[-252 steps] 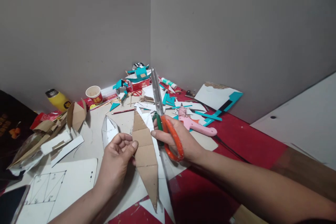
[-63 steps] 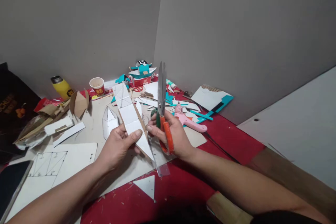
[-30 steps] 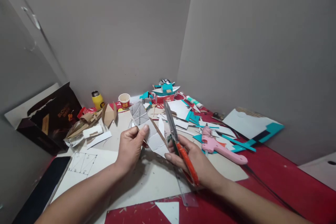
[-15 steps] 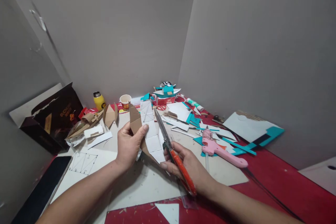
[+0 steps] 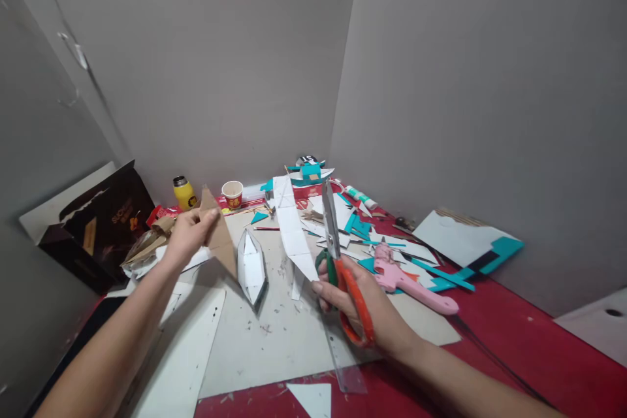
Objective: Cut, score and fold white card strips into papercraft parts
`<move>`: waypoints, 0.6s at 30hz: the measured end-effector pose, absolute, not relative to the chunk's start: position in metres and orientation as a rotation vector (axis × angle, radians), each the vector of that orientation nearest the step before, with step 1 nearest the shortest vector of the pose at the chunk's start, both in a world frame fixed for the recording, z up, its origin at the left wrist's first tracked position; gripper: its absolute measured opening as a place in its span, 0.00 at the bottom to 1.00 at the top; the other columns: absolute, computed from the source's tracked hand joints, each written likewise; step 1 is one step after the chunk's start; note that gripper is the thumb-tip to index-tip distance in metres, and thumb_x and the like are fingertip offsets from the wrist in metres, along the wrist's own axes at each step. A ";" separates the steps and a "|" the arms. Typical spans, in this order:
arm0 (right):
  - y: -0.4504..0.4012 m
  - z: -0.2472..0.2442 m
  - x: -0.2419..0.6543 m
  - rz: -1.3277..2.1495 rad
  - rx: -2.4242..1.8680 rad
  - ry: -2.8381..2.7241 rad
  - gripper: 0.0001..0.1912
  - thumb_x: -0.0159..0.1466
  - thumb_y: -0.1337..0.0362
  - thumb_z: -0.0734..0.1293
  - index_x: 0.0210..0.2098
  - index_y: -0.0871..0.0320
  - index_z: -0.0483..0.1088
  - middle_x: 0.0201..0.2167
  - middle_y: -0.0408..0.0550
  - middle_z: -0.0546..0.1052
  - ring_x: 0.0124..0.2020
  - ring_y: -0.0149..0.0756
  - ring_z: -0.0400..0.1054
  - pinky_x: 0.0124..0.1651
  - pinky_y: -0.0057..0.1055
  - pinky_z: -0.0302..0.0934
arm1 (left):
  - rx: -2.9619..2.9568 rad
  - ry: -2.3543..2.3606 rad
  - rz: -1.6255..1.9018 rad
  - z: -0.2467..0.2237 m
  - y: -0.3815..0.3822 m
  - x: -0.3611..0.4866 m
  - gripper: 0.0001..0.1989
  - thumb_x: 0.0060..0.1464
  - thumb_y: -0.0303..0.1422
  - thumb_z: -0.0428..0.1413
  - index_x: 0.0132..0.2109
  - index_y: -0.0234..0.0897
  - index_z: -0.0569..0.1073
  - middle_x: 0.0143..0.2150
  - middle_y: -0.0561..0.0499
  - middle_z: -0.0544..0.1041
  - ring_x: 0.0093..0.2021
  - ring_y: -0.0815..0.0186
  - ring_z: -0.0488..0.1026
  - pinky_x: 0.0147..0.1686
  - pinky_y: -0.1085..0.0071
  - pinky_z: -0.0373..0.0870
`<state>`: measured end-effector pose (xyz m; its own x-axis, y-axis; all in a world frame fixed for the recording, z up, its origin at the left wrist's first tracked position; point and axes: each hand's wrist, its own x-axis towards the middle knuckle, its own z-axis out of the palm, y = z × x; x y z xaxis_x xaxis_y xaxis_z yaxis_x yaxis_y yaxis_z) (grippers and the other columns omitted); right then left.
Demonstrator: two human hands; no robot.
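Brown cardboard in a creased, pointed strip [image 5: 223,243] is pinched by the left hand's [image 5: 189,236] closed thumb and fingers, beside a white boat-shaped form [image 5: 251,271] on the red-covered desk [image 5: 509,333]. Curled closed, the right hand [image 5: 379,310] carries orange-and-green-handled scissors [image 5: 355,305], likely angled upward to free its fingertips for the tip of a long folded white strip [image 5: 292,228]. The scissors partly hide its fingers; the left forearm covers some of a white sheet [image 5: 196,333].

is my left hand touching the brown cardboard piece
Touching. The head view shows the left hand gripping the brown cardboard piece, thumb across its upper part.
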<state>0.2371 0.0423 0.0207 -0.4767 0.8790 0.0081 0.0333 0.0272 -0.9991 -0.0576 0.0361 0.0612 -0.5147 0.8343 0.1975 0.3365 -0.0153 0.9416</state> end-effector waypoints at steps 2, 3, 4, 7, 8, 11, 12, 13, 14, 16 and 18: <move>0.043 0.020 0.236 1.541 -0.950 -1.606 0.20 0.53 0.51 0.71 0.33 0.56 0.59 0.26 0.39 0.66 0.21 0.29 0.64 0.26 0.29 0.60 | 1.231 1.966 1.445 0.065 0.031 -0.080 0.16 0.34 0.41 0.67 0.23 0.33 0.74 0.17 0.51 0.71 0.18 0.67 0.64 0.20 0.73 0.55; 0.043 0.020 0.235 1.545 -0.953 -1.608 0.20 0.53 0.51 0.71 0.32 0.56 0.59 0.26 0.39 0.66 0.21 0.29 0.64 0.26 0.29 0.60 | 1.236 2.027 1.427 0.067 0.028 -0.087 0.15 0.30 0.38 0.68 0.23 0.33 0.74 0.16 0.51 0.71 0.19 0.65 0.65 0.20 0.73 0.54; 0.043 0.019 0.234 1.555 -0.951 -1.613 0.20 0.53 0.51 0.70 0.32 0.56 0.59 0.26 0.39 0.66 0.21 0.29 0.64 0.26 0.29 0.60 | 1.242 2.080 1.431 0.069 0.025 -0.091 0.15 0.29 0.36 0.69 0.25 0.34 0.75 0.17 0.51 0.71 0.21 0.64 0.67 0.22 0.73 0.55; 0.041 0.019 0.232 1.609 -0.924 -1.623 0.19 0.53 0.50 0.70 0.31 0.55 0.59 0.26 0.39 0.66 0.22 0.30 0.64 0.26 0.28 0.60 | 1.286 2.089 1.501 0.071 0.018 -0.077 0.18 0.37 0.39 0.66 0.37 0.36 0.76 0.28 0.48 0.76 0.31 0.60 0.71 0.27 0.72 0.60; 0.040 0.019 0.231 1.626 -0.912 -1.620 0.19 0.53 0.51 0.71 0.31 0.55 0.59 0.26 0.39 0.65 0.23 0.30 0.65 0.26 0.28 0.60 | 1.306 2.014 1.497 0.070 0.018 -0.065 0.19 0.41 0.42 0.64 0.40 0.36 0.76 0.32 0.46 0.77 0.33 0.60 0.72 0.29 0.71 0.62; 0.036 0.020 0.230 1.655 -0.885 -1.621 0.20 0.50 0.54 0.73 0.31 0.55 0.59 0.27 0.39 0.65 0.24 0.28 0.63 0.27 0.27 0.61 | 1.330 1.804 1.369 0.066 0.020 -0.019 0.21 0.47 0.48 0.59 0.40 0.34 0.77 0.33 0.43 0.78 0.28 0.61 0.73 0.27 0.69 0.67; 0.034 0.020 0.230 1.656 -0.884 -1.628 0.21 0.50 0.54 0.73 0.31 0.55 0.59 0.28 0.39 0.65 0.24 0.28 0.63 0.27 0.27 0.61 | 1.319 1.697 1.308 0.064 0.022 -0.004 0.22 0.48 0.49 0.58 0.39 0.34 0.77 0.33 0.43 0.79 0.27 0.62 0.74 0.26 0.69 0.68; 0.032 0.020 0.230 1.658 -0.886 -1.640 0.21 0.50 0.54 0.73 0.31 0.55 0.59 0.28 0.39 0.65 0.24 0.28 0.62 0.27 0.26 0.61 | 1.266 1.522 1.306 0.063 0.023 0.009 0.21 0.49 0.48 0.58 0.39 0.34 0.77 0.34 0.43 0.78 0.27 0.64 0.73 0.25 0.70 0.68; 0.031 0.020 0.229 1.660 -0.890 -1.653 0.21 0.50 0.53 0.73 0.31 0.55 0.60 0.28 0.40 0.65 0.23 0.27 0.62 0.26 0.26 0.60 | 1.237 1.406 1.330 0.062 0.025 0.020 0.20 0.49 0.47 0.58 0.39 0.34 0.77 0.33 0.44 0.78 0.26 0.65 0.73 0.25 0.71 0.68; 0.028 0.019 0.228 1.669 -0.892 -1.680 0.20 0.51 0.51 0.72 0.31 0.55 0.59 0.28 0.40 0.66 0.23 0.27 0.62 0.25 0.26 0.60 | 1.193 1.284 1.428 0.060 0.029 0.034 0.18 0.49 0.45 0.59 0.39 0.34 0.78 0.30 0.47 0.78 0.25 0.69 0.71 0.24 0.75 0.66; 0.028 0.018 0.228 1.682 -0.874 -1.707 0.21 0.51 0.50 0.71 0.31 0.55 0.60 0.27 0.40 0.66 0.23 0.27 0.62 0.26 0.26 0.60 | 1.168 1.261 1.505 0.059 0.031 0.039 0.16 0.49 0.43 0.60 0.38 0.34 0.79 0.28 0.50 0.78 0.24 0.71 0.69 0.22 0.78 0.64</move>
<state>0.2282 0.0277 0.0180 -0.6155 0.7871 -0.0404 0.0522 -0.0105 -0.9986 0.0390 0.0311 0.0587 -0.2218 0.9650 0.1399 -0.0312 -0.1505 0.9881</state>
